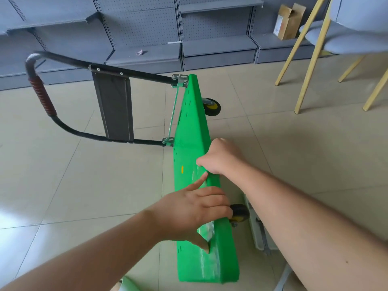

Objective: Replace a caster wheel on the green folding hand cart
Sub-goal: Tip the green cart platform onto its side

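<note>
Green folding hand cart (192, 131): stands on edge, caster wheel (240, 212) facing right. Clasps its upper rim with right hand (220, 160) and left hand (195, 208), fingers curled over.

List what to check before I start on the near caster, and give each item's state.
1. Cart's green platform stands on its side edge: ok.
2. Grip of left hand on the top edge: ok.
3. Grip of right hand on the top edge: ok.
4. Access to near caster: ok, though partly hidden behind the left hand.
5. Steadiness of handle: cannot tell.
</note>
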`<state>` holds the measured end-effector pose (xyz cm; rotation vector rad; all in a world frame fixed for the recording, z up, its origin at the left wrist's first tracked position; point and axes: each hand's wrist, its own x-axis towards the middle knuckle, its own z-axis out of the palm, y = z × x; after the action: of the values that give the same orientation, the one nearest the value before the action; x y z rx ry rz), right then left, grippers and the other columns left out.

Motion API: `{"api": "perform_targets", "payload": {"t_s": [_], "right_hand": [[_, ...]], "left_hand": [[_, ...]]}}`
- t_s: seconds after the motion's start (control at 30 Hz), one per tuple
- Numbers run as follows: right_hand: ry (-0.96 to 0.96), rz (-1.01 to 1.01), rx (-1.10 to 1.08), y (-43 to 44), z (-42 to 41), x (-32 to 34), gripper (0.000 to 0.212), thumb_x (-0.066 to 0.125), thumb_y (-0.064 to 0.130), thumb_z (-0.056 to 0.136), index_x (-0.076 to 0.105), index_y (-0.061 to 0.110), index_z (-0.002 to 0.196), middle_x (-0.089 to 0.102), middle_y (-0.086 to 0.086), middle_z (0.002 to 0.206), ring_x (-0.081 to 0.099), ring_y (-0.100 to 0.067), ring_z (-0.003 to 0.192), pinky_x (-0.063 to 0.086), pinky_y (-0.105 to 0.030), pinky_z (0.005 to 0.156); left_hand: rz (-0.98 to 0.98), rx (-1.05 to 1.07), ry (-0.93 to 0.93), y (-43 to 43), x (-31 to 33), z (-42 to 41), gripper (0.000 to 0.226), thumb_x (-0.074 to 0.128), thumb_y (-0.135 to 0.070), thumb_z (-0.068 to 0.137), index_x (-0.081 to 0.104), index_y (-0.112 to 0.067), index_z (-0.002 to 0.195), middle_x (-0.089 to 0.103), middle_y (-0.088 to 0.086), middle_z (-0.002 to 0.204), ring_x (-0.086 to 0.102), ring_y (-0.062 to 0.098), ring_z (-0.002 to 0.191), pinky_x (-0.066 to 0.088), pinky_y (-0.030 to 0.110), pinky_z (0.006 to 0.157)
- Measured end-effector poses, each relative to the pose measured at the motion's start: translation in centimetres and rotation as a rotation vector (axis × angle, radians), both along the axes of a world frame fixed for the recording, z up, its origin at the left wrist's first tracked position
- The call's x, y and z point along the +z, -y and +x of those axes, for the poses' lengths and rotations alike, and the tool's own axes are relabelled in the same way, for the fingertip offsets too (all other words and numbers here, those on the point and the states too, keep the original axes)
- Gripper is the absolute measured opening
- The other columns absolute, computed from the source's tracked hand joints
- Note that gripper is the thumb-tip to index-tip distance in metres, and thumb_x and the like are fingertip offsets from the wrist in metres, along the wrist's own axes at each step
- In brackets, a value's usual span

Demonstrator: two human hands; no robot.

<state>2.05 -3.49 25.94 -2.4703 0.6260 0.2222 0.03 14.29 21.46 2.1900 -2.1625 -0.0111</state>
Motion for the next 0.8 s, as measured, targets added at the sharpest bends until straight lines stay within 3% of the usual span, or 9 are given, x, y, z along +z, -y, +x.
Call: {"api": "perform_targets", "payload": {"t_s": [0.17,0.3,0.4,0.53,0.67,0.73,0.8], "right_hand": [[0.050,-0.117,0.011,-2.4,-0.4,0.9,0.024,0.076,0.030,0.074,0.059,0.015,0.081,0.054,0.002,0.072,0.054,-0.019,0.058,0.030,-0.022,0.044],[0.061,-0.160,0.049,-4.9,-0.2,1.0,0.028,0.074,0.028,0.077,0.066,0.014,0.100,0.059,-0.002,0.085,0.055,-0.027,0.070,0.029,-0.023,0.044],[0.067,-0.139,0.049,-5.5,-0.2,0.8,0.027,0.073,0.030,0.076,0.066,0.013,0.096,0.063,-0.002,0.087,0.058,-0.027,0.072,0.031,-0.024,0.045],[0.061,-0.018,0.037,-4.5,-0.6,0.4,0.034,0.073,0.042,0.074,0.063,0.016,0.094,0.065,0.001,0.085,0.061,-0.017,0.065,0.037,-0.025,0.048],[0.077,0.158,0.082,-3.6,-1.2,0.0,0.039,0.073,0.052,0.081,0.062,0.017,0.095,0.066,0.002,0.087,0.066,-0.018,0.074,0.044,-0.028,0.053],[0.090,0.301,0.106,-3.1,-1.6,0.2,0.032,0.074,0.045,0.086,0.058,0.018,0.089,0.068,0.001,0.088,0.071,-0.021,0.081,0.058,-0.034,0.062],[0.094,0.429,0.078,-2.3,-2.1,0.5,0.025,0.076,0.032,0.089,0.058,0.014,0.090,0.072,-0.004,0.093,0.074,-0.022,0.084,0.064,-0.040,0.070]], "left_hand": [[-0.103,0.049,-0.072,-2.4,0.5,-0.8,0.078,0.076,-0.070,0.083,0.050,-0.027,0.143,0.054,-0.008,0.144,0.040,0.016,0.150,0.023,0.058,0.129],[-0.178,0.056,-0.094,-4.9,0.2,-1.0,0.070,0.071,-0.069,0.089,0.053,-0.025,0.141,0.055,-0.005,0.142,0.043,0.018,0.149,0.024,0.057,0.129],[-0.195,0.059,-0.098,-5.5,-0.1,-0.9,0.069,0.074,-0.066,0.089,0.054,-0.023,0.140,0.056,-0.002,0.140,0.044,0.021,0.148,0.025,0.057,0.128],[-0.199,0.050,-0.111,-5.2,0.2,-0.8,0.070,0.075,-0.065,0.088,0.057,-0.021,0.140,0.057,0.001,0.141,0.043,0.023,0.149,0.022,0.058,0.129],[-0.170,0.064,-0.124,-5.5,0.5,-0.9,0.070,0.074,-0.066,0.089,0.054,-0.025,0.142,0.055,0.000,0.143,0.038,0.020,0.152,0.024,0.059,0.128],[-0.120,0.099,-0.130,-5.7,0.7,-1.3,0.070,0.079,-0.059,0.088,0.049,-0.028,0.144,0.049,-0.002,0.148,0.034,0.017,0.154,0.027,0.055,0.128],[-0.099,0.151,-0.203,-6.0,1.0,-1.8,0.068,0.082,-0.035,0.087,0.047,-0.031,0.145,0.041,-0.003,0.154,0.030,0.015,0.154,0.039,0.045,0.124]]}}
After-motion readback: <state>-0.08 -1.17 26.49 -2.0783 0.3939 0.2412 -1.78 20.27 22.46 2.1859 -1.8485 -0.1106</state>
